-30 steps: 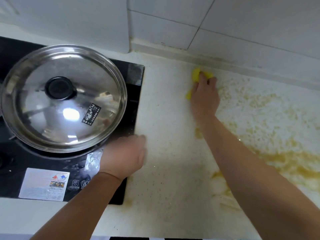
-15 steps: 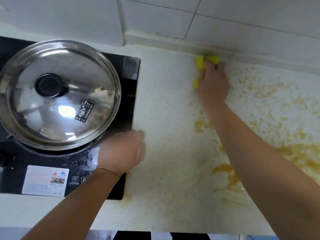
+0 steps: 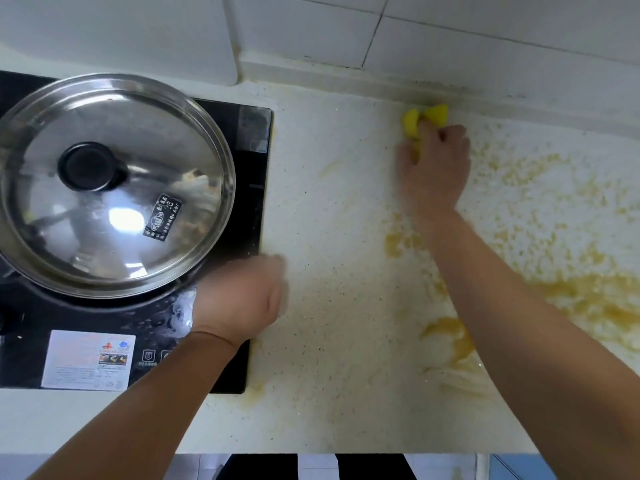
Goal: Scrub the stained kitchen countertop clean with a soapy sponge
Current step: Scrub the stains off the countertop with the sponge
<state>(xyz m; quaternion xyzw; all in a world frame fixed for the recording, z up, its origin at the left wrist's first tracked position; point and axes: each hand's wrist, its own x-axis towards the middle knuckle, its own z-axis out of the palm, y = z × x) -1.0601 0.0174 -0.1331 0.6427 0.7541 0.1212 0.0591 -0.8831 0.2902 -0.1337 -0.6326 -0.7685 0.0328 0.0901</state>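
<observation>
R hand (image 3: pixel 434 168) grips sponge (image 3: pixel 411 124), fingers curled round it, at counter (image 3: pixel 329 237) back edge. L hand (image 3: pixel 242 296) rests by stove (image 3: pixel 258 202); fingers blurred, cannot tell grip.

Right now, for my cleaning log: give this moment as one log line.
right hand grips yellow sponge by white tiled wall | left hand rests at black cooktop edge | yellow-brown stains on speckled white countertop
</observation>
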